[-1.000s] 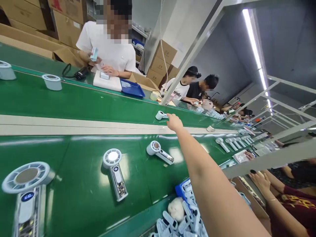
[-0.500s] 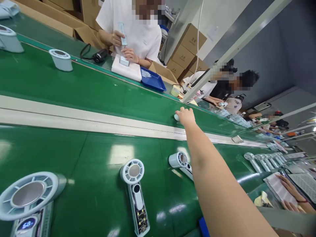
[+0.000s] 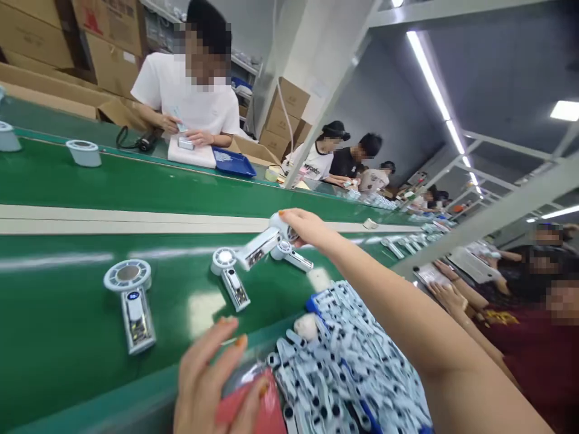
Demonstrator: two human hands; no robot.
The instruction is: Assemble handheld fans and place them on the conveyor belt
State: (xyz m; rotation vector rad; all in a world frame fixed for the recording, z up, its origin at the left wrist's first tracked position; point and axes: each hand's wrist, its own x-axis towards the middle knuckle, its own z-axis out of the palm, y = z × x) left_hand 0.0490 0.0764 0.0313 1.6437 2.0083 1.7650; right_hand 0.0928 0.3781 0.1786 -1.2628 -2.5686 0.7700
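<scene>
Head view showed one fan (image 3: 260, 248) already off the green belt (image 3: 67, 337), held above it by the round end in the right hand (image 3: 307, 227), three nearby fans (image 3: 138, 325) left lying on the belt, and the left hand (image 3: 203, 380), fingers parted, at its near edge.

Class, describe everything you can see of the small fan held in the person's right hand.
The fan looks like pale blue-white plastic, with a rounded head and a straight, boxy handle. The handle's glossy face has a light strip and dark, glinting details near its end. The right hand grips the head, partly hiding it. The fan is tilted, handle slanting down to the picture's left, in front of the green belt. Any lit display cannot be made out.
</scene>
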